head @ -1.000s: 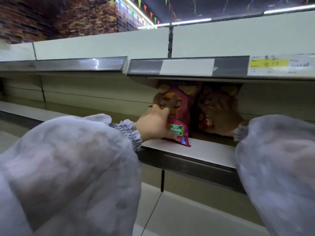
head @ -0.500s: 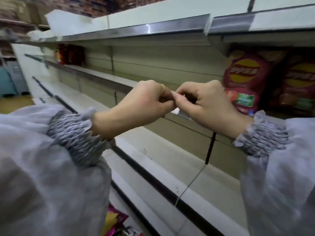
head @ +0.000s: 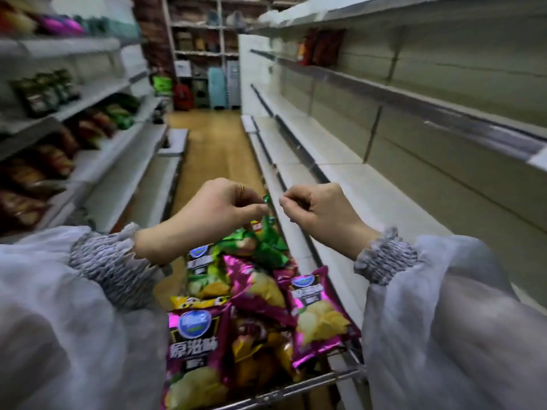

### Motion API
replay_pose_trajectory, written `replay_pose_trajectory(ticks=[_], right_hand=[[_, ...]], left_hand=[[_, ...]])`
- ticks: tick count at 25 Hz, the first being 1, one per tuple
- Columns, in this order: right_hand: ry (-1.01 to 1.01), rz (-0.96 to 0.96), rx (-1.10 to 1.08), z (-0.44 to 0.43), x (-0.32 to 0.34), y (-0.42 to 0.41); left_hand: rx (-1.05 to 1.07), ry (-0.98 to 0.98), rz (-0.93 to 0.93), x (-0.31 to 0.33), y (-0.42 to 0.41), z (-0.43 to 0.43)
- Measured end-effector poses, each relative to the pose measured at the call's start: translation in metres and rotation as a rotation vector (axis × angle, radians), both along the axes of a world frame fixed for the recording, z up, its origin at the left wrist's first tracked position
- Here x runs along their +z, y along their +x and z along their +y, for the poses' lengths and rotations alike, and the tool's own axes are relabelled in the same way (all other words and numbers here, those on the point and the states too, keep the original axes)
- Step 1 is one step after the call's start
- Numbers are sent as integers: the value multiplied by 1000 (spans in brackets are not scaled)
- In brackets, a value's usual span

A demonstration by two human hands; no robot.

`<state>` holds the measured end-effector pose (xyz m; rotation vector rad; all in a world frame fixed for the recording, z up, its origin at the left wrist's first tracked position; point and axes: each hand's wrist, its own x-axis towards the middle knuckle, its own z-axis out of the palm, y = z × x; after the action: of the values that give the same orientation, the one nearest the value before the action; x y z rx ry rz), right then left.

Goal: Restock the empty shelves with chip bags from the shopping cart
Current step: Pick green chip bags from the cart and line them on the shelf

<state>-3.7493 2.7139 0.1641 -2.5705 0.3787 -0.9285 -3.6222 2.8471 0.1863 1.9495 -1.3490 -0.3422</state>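
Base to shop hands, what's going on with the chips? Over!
Left hand curled at green bag corner, grip unclear. Right hand curled, holding nothing. Chip bags piled in cart. Nothing in the way.

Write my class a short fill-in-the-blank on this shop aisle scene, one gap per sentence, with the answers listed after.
The left hand wears a ____ on one finger.
Below it, a shopping cart is loaded with ____ bags.
The bag nearest its fingertips is ____ in colour.
The shelves just beside the right hand are ____.
Missing words: ring; chip; green; empty.
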Motion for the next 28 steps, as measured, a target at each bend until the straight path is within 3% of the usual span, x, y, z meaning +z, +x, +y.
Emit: replay_pose_trajectory(ticks=[6, 14, 23, 28], right_hand=[[155, 44, 84, 11, -49, 72], [372, 305, -104, -18, -127, 124], [439, 624, -123, -51, -172, 159], [498, 598, -165, -56, -185, 161]], left_hand=[[230, 48, 157, -43, 69, 50], [392, 157, 315, -106, 115, 78], [412, 262, 340, -148, 142, 64], [375, 289, 359, -157, 149, 51]])
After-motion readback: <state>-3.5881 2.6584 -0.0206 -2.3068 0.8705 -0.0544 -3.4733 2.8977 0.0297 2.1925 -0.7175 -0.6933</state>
